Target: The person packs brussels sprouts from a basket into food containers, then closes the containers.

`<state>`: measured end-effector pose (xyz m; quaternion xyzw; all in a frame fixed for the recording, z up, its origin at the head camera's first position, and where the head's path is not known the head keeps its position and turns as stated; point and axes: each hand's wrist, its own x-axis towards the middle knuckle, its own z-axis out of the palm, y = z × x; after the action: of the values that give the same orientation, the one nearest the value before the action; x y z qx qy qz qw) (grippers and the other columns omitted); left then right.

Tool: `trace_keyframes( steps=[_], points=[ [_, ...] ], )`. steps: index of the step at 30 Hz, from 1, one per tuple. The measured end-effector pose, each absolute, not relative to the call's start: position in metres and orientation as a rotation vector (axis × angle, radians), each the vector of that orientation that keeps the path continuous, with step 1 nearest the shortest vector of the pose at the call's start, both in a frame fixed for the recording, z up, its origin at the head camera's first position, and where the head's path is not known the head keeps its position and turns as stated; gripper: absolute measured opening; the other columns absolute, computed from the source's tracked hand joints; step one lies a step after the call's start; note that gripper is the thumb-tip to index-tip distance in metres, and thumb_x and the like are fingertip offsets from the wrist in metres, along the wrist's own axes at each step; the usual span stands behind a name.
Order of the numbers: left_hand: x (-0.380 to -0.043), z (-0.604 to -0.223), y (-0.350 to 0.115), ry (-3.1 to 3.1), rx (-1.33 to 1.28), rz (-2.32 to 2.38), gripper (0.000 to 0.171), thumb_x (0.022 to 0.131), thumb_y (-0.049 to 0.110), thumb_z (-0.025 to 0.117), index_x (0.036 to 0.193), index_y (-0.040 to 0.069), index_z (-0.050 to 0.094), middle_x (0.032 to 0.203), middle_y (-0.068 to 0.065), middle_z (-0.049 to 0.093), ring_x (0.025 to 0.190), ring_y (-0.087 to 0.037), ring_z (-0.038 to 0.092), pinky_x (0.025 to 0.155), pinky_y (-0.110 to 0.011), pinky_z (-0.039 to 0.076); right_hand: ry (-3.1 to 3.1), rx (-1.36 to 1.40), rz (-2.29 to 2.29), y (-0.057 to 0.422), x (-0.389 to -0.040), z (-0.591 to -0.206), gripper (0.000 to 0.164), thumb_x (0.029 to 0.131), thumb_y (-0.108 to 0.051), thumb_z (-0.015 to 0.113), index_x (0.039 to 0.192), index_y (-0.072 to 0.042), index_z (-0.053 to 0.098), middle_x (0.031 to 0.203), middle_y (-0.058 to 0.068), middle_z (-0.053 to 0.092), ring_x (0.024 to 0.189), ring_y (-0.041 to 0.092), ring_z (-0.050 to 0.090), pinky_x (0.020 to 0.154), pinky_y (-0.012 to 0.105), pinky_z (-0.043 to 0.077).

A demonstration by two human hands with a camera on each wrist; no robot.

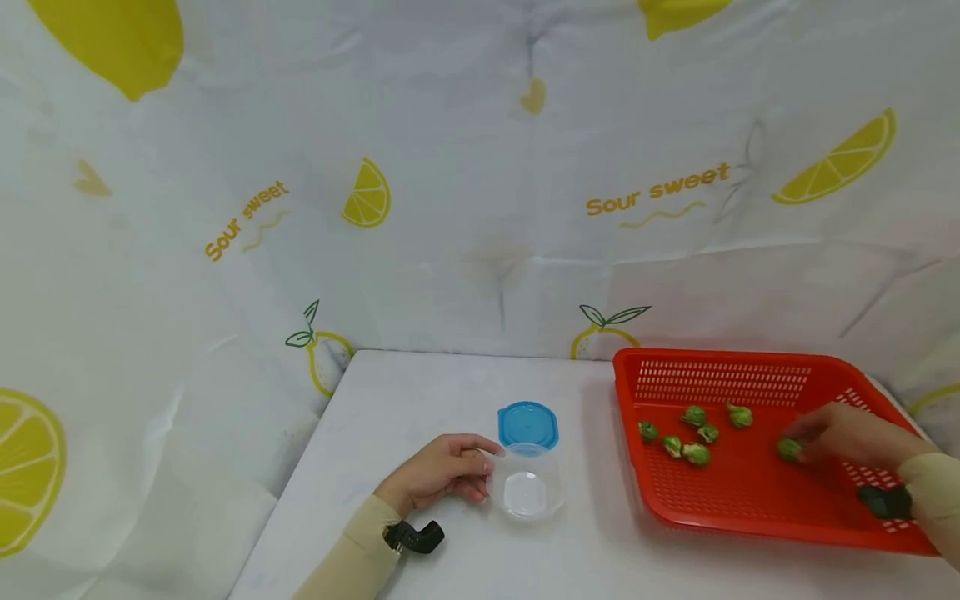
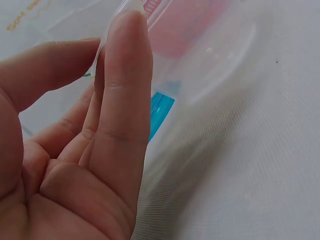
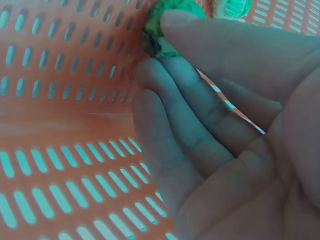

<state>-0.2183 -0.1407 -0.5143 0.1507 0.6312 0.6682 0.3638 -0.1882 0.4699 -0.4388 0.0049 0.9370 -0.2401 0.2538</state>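
Observation:
My left hand (image 1: 447,473) pinches the rim of a clear plastic bowl (image 1: 528,492) between thumb and fingers; in the left wrist view the bowl's thin wall (image 2: 215,60) passes between them. Inside the red basket (image 1: 750,508), toward its right side, my right hand (image 1: 847,437) holds a Brussels sprout (image 1: 789,450) in its fingertips. The right wrist view shows that sprout (image 3: 172,22) between thumb and fingers, close to the slotted basket wall (image 3: 65,55). Several more Brussels sprouts (image 1: 696,453) lie in the left half of the basket.
A blue lid (image 1: 528,425) lies on the white table (image 1: 420,392) just behind the bowl. The basket stands at the right of the table with raised, slotted walls. A white cloth printed with lemons (image 1: 450,275) hangs behind and to the left.

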Motion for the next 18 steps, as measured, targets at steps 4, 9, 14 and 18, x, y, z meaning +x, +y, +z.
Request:
trace_keyframes(
  steps=[4, 9, 14, 18],
  points=[
    [-0.219, -0.517, -0.140, 1.605, 0.389, 1.727, 0.045, 0.105, 0.015, 0.070, 0.147, -0.001, 0.060, 0.088, -0.004, 0.075, 0.076, -0.011, 0.074, 0.073, -0.026, 0.067, 2.554, 0.001, -0.674, 0.472, -0.186, -0.437, 0.039, 0.094, -0.011, 0.080, 0.125, 0.011, 0.074, 0.115, 0.021, 0.078, 0.101, 0.025, 0.070, 0.086, 0.042, 0.064],
    [-0.219, -0.521, -0.140, 1.587, 0.390, 1.735, 0.045, 0.106, 0.016, 0.069, 0.147, 0.000, 0.060, 0.090, -0.004, 0.073, 0.076, -0.011, 0.074, 0.074, -0.026, 0.067, 2.569, -0.020, -0.654, 0.471, -0.183, -0.433, 0.036, 0.096, -0.011, 0.077, 0.124, 0.012, 0.073, 0.116, 0.023, 0.078, 0.102, 0.028, 0.071, 0.087, 0.045, 0.064],
    [-0.219, -0.522, -0.141, 1.566, 0.401, 1.747, 0.050, 0.105, 0.017, 0.071, 0.149, -0.002, 0.057, 0.091, -0.003, 0.072, 0.077, -0.010, 0.074, 0.075, -0.026, 0.067, 2.592, -0.029, -0.655, 0.464, -0.181, -0.422, 0.036, 0.098, -0.012, 0.075, 0.127, 0.010, 0.073, 0.119, 0.023, 0.077, 0.106, 0.030, 0.071, 0.092, 0.054, 0.064],
    [-0.218, -0.523, -0.142, 1.557, 0.397, 1.743, 0.053, 0.106, 0.018, 0.070, 0.152, -0.002, 0.055, 0.092, -0.002, 0.072, 0.078, -0.009, 0.074, 0.076, -0.025, 0.067, 2.596, -0.043, -0.719, 0.453, -0.178, -0.412, 0.036, 0.099, -0.012, 0.074, 0.128, 0.009, 0.072, 0.120, 0.020, 0.077, 0.106, 0.027, 0.071, 0.091, 0.050, 0.066]
  ],
)
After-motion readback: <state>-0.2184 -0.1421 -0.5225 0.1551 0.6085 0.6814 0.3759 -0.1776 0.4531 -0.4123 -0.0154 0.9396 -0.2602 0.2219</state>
